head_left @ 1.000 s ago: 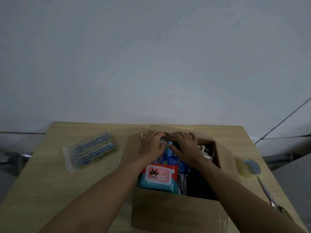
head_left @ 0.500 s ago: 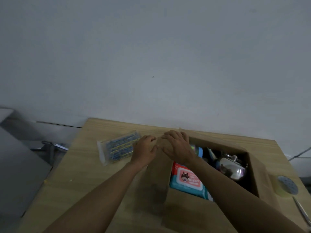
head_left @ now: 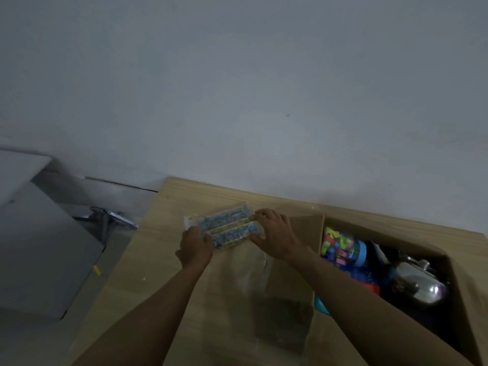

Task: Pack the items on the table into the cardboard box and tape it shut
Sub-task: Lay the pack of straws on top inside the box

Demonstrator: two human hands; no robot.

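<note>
Here, a pale wooden table (head_left: 158,260) is set against a plain grey-white wall (head_left: 264,101). Over its far left part, just beside the cardboard box (head_left: 464,286), a clear packet (head_left: 227,228) of blue and yellow pieces is held. Its left end is gripped by the left hand (head_left: 195,249) and its right end is pinched by the right hand (head_left: 274,233). The box stands open, its left flap (head_left: 298,260) spread flat. A jar (head_left: 343,249) and a steel kettle (head_left: 420,286) are packed inside. A grey cabinet (head_left: 39,247) is seen left of the table.
</note>
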